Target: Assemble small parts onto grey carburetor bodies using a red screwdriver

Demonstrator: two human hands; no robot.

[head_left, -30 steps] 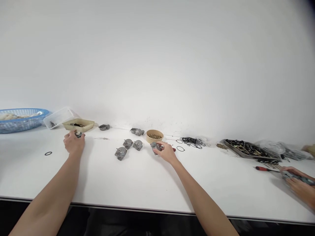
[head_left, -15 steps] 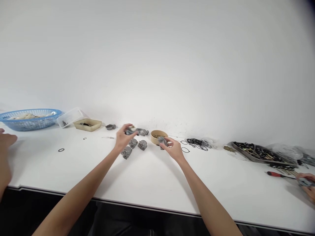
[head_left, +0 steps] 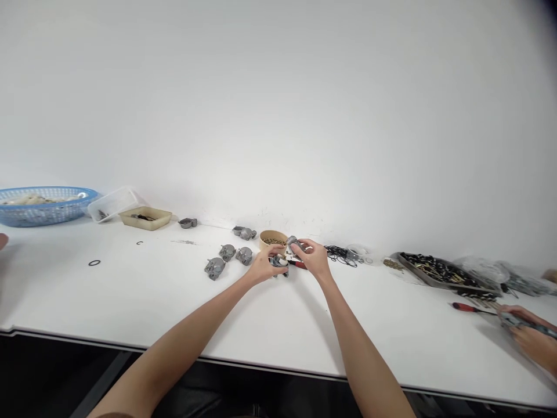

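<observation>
My left hand is closed around a grey metal carburetor body with a white part on top, just above the table. My right hand grips a small grey metal carburetor bowl in its fingertips, close above and right of the body. A red-handled screwdriver lies by the hands, partly hidden. Behind them stands a round tan tub of small brass-coloured screws. Left of my left hand sit several more grey carburetor castings.
Black rubber rings lie right of the tub. A dark tray of black and brass parts is farther right, near a co-worker's hands. At left are a blue basket, a clear box and a beige tray.
My left hand has moved right with the carburetor body, close to my right hand. The bowl in my right hand has risen slightly. The view has shifted a little.
</observation>
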